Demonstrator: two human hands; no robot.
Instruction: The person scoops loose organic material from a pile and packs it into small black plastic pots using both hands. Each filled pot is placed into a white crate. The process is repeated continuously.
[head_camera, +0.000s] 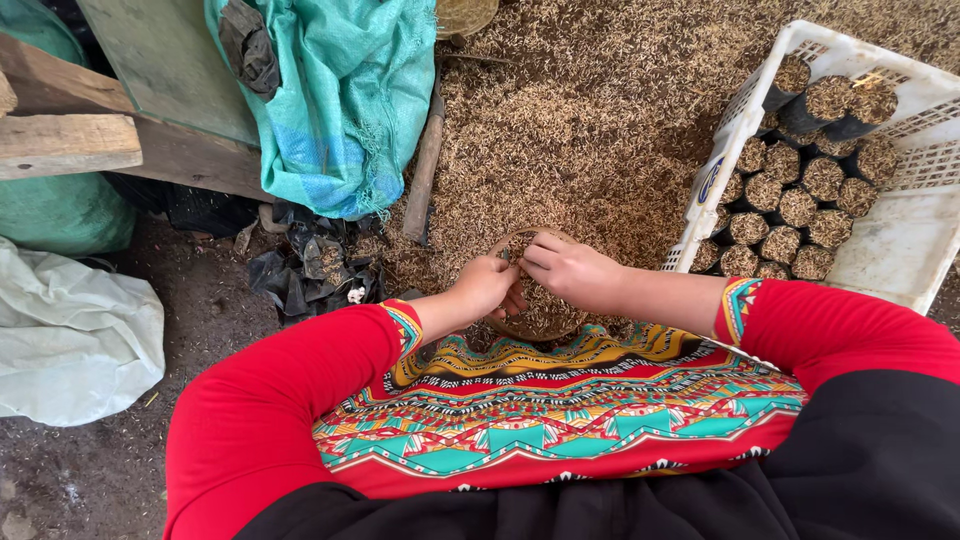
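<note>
husk-strewn floor (600, 130) — both hands close on one round basket (540, 315): left hand (485, 287) at its near-left rim, right hand (570, 270) fingers curled over the top.

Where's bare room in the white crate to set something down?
Free: the near-right part of the white plastic crate, between its rim and the filled black grow bags. Crowded: the crate's left and far side, packed with bags.

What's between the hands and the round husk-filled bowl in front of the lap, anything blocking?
Nothing visible. The left hand and the right hand are both already on the round bowl, meeting over its husk filling. The white crate of filled black tubes sits apart, to the person's right.
</note>
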